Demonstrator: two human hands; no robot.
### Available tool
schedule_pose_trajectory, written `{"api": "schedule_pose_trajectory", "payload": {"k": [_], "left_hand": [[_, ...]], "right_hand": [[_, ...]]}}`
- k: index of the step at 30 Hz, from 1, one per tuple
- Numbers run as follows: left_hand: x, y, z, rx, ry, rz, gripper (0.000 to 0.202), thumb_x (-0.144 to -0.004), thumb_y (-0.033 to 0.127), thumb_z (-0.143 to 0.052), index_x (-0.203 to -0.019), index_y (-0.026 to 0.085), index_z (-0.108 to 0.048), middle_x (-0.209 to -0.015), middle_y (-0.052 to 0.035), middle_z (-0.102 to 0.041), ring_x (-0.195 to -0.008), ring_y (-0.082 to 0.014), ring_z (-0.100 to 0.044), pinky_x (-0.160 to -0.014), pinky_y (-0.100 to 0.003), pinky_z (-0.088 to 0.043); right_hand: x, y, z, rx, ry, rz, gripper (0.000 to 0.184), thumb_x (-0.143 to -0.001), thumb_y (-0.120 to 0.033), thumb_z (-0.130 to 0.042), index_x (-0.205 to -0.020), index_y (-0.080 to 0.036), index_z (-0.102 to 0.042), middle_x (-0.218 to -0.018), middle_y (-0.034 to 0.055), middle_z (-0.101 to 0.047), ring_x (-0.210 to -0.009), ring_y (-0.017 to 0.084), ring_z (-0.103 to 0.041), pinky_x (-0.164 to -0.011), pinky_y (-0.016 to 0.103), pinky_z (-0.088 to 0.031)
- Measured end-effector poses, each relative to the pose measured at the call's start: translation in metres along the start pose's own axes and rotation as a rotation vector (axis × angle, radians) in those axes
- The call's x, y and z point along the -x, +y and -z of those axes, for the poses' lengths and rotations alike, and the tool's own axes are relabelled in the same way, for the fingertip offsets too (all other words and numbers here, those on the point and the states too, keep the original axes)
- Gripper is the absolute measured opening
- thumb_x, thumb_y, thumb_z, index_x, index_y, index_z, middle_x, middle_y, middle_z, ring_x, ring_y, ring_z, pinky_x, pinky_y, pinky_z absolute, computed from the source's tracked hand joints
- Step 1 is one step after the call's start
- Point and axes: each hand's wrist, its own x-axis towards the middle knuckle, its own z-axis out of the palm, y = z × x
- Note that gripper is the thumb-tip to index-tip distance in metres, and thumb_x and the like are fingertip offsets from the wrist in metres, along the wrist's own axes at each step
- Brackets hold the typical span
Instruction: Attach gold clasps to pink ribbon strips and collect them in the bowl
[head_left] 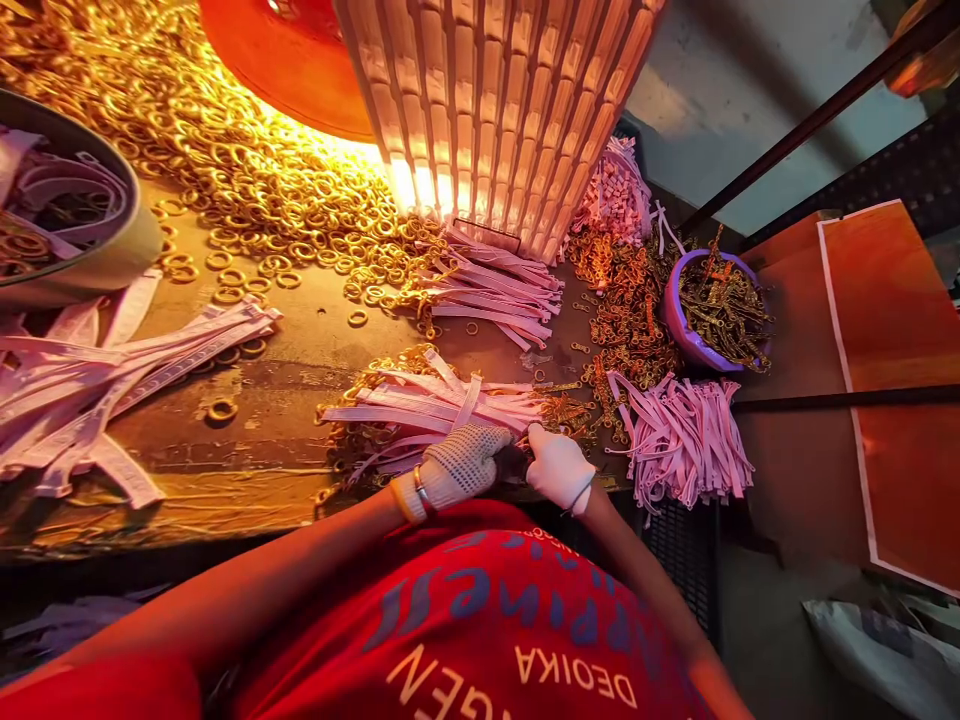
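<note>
My left hand (461, 466), in a dotted knit glove, is closed at the front edge of the table. Beside it my right hand (559, 468), in a white glove, has its fingers pressed together. A small dark patch shows between the two hands, and I cannot make out what they hold. Right behind them lies a bundle of pink straps (420, 405) on top of gold rings. Small metal clips (566, 412) are scattered just beyond my right hand. More pink straps (686, 440) are piled to its right.
Gold rings (247, 180) heap across the back left under an orange lamp (289, 60). A ribbed panel (499, 110) stands behind pink straps. A purple bowl (679, 310) holds metal chain-like pieces. At left are a round tub (127, 235) and crossed pink straps (97, 400).
</note>
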Motion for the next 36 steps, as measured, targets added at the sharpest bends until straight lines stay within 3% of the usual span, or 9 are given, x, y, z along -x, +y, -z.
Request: {"api": "schedule_pose_trajectory", "payload": {"k": [3,8,13,18,23,30,34,36], "left_hand": [[0.001,0.003,-0.002,-0.130,-0.009,0.041,0.012,-0.079,0.028,-0.059,-0.073,0.018,-0.062,-0.071,-0.0051,-0.067,-0.062,-0.0171,-0.056,-0.058,-0.025,-0.040],[-0.006,0.016,0.004,-0.220,-0.131,0.018,0.012,-0.079,0.024,-0.056,-0.072,0.018,-0.063,-0.070,-0.0060,-0.068,-0.061,-0.0173,-0.056,-0.059,-0.027,-0.037],[-0.014,0.026,0.014,-0.173,-0.113,0.055,0.014,-0.080,0.025,-0.055,-0.075,0.017,-0.065,-0.070,-0.0057,-0.068,-0.063,-0.0183,-0.056,-0.058,-0.027,-0.036],[-0.010,0.025,0.009,0.003,-0.049,0.158,0.023,-0.086,0.034,-0.053,-0.080,0.016,-0.067,-0.077,-0.0071,-0.072,-0.071,-0.0205,-0.062,-0.061,-0.027,-0.041],[-0.001,0.024,0.002,0.067,-0.015,0.148,0.027,-0.089,0.038,-0.052,-0.083,0.016,-0.066,-0.080,-0.0068,-0.072,-0.071,-0.0198,-0.062,-0.061,-0.027,-0.043],[0.004,0.025,0.001,0.076,-0.037,0.111,0.017,-0.084,0.027,-0.052,-0.077,0.017,-0.064,-0.075,-0.0051,-0.069,-0.068,-0.0177,-0.059,-0.061,-0.026,-0.043],[-0.004,0.026,-0.001,-0.001,-0.109,0.014,0.014,-0.080,0.024,-0.052,-0.076,0.018,-0.064,-0.073,-0.0053,-0.068,-0.066,-0.0182,-0.059,-0.061,-0.027,-0.040],[-0.011,0.029,0.010,-0.098,-0.122,-0.069,0.015,-0.080,0.028,-0.055,-0.073,0.019,-0.064,-0.070,-0.0047,-0.066,-0.062,-0.0179,-0.055,-0.060,-0.028,-0.037]], "right_hand": [[0.002,-0.004,-0.013,0.064,0.070,0.033,0.020,-0.088,-0.023,-0.053,-0.106,-0.015,-0.058,-0.088,0.0130,-0.075,-0.086,0.026,-0.074,-0.065,0.029,-0.045],[0.010,-0.003,-0.031,0.140,0.106,0.037,0.022,-0.086,-0.024,-0.055,-0.104,-0.013,-0.058,-0.086,0.0151,-0.074,-0.081,0.029,-0.074,-0.066,0.031,-0.048],[0.007,0.003,-0.028,-0.027,0.133,-0.039,0.024,-0.093,-0.028,-0.053,-0.111,-0.013,-0.056,-0.090,0.0123,-0.074,-0.084,0.025,-0.073,-0.067,0.029,-0.047],[0.012,0.003,-0.023,-0.010,0.229,-0.122,0.034,-0.088,-0.015,-0.052,-0.122,-0.014,-0.054,-0.099,0.0127,-0.074,-0.090,0.024,-0.071,-0.073,0.029,-0.047],[0.014,0.001,-0.017,0.147,0.136,-0.055,0.022,-0.086,-0.011,-0.049,-0.106,-0.014,-0.056,-0.090,0.0137,-0.072,-0.083,0.024,-0.072,-0.068,0.029,-0.049],[0.012,0.007,-0.016,0.195,0.038,0.161,0.019,-0.089,-0.020,-0.049,-0.104,-0.011,-0.056,-0.085,0.0157,-0.072,-0.081,0.028,-0.073,-0.066,0.031,-0.050],[0.015,0.015,-0.014,0.219,0.009,0.180,0.018,-0.092,-0.024,-0.049,-0.104,-0.012,-0.056,-0.087,0.0155,-0.073,-0.080,0.027,-0.073,-0.065,0.031,-0.047],[0.017,0.023,-0.010,0.230,0.033,0.207,0.016,-0.091,-0.024,-0.050,-0.102,-0.013,-0.056,-0.085,0.0141,-0.073,-0.078,0.026,-0.072,-0.064,0.030,-0.045]]}}
